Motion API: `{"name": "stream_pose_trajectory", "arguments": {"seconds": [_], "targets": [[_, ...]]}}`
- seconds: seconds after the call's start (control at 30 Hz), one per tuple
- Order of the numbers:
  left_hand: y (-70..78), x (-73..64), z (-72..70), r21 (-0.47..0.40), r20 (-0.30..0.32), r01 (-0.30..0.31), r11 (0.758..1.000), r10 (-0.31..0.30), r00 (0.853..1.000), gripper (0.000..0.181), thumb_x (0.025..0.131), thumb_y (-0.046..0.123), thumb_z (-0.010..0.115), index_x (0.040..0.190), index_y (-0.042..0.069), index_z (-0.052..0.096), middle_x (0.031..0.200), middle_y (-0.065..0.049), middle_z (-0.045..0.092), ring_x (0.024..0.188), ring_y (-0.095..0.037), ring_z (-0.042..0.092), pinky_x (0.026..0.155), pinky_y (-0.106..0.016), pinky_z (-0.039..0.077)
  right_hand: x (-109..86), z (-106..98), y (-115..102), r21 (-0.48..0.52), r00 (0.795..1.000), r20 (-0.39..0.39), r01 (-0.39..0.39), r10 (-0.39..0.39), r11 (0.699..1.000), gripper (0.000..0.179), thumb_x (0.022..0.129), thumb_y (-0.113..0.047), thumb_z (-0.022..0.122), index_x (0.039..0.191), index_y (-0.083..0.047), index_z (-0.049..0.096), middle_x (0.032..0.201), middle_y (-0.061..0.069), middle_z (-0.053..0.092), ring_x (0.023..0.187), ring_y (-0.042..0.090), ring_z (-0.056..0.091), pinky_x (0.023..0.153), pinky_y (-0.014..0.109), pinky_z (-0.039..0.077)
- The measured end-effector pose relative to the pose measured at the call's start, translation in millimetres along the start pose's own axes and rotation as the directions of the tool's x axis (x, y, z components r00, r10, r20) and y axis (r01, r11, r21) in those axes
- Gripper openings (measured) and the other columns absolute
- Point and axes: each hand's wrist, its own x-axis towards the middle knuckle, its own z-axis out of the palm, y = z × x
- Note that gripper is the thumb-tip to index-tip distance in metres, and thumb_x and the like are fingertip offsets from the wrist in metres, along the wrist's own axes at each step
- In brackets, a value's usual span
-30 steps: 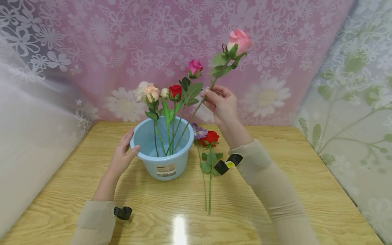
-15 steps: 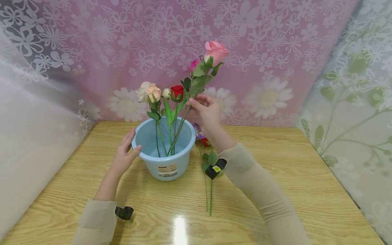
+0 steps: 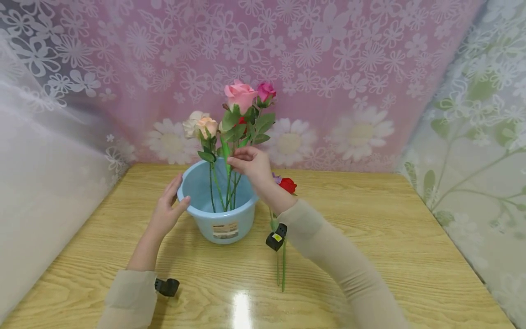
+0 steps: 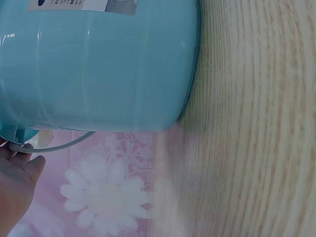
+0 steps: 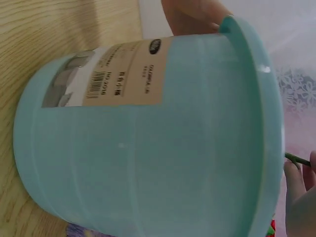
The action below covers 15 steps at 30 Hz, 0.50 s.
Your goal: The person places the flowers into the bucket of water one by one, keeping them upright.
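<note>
In the head view a light blue plastic bucket (image 3: pixel 201 225) stands on the table. My left hand (image 3: pixel 163 212) holds its left rim, thumb over the edge; the left wrist view shows the fingers by the thin handle (image 4: pixel 66 145). Over the bucket's opening, my right hand (image 3: pixel 255 168) pinches the stem of a pink rose (image 3: pixel 240 97), whose lower stem is inside. That green stem (image 5: pixel 298 159) shows between the fingertips in the right wrist view. Also in the bucket are cream and peach roses (image 3: pixel 207 126), a magenta rose (image 3: pixel 266 91) and a partly hidden red rose (image 3: pixel 243 122).
Right of the bucket, a red rose (image 3: pixel 288 185) and a purple flower (image 3: pixel 277 177) lie on the wooden table (image 3: pixel 361 228), partly covered by the right forearm. A pink floral curtain (image 3: pixel 328 55) hangs behind the table, with pale sheets at both sides.
My right hand has brought the pink rose left and down, from right of the bucket to over its middle. The left hand has stayed on the rim.
</note>
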Motion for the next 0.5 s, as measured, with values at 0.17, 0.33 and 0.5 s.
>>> {"name": "stream_pose_trajectory", "arguments": {"seconds": [0.17,0.33,0.5], "targets": [[0.0,0.7,0.6,0.001,-0.007,-0.009,1.0,0.009,1.0,0.058,0.085,-0.003,0.05,0.134,-0.012,0.022,0.138,-0.029,0.019,0.126,-0.039,0.02,0.099,-0.05,0.022,-2.3,8,6,-0.088,0.997,0.067,-0.043,0.049,0.995,0.02,0.076,0.001,0.066,0.094,0.006,0.06,0.089,0.016,0.064,0.073,0.015,0.061,0.071,0.031,0.053],[-0.8,1.0,1.0,-0.001,-0.013,-0.02,1.0,0.02,1.0,0.057,0.084,-0.005,0.05,0.134,-0.013,0.022,0.138,-0.029,0.02,0.125,-0.04,0.02,0.099,-0.048,0.022,-0.8,15,12,-0.148,0.988,0.119,-0.084,0.102,0.985,0.019,0.077,-0.001,0.066,0.094,0.005,0.06,0.087,0.014,0.065,0.077,0.021,0.062,0.073,0.034,0.052],[-1.8,0.9,0.9,-0.006,-0.01,-0.019,1.0,0.019,1.0,0.058,0.085,-0.004,0.05,0.134,-0.012,0.022,0.138,-0.029,0.019,0.125,-0.04,0.021,0.099,-0.049,0.022,1.5,19,16,-0.2,0.98,0.134,-0.118,0.147,0.973,0.019,0.077,-0.002,0.066,0.094,0.005,0.061,0.087,0.014,0.064,0.076,0.025,0.062,0.069,0.03,0.053]]}}
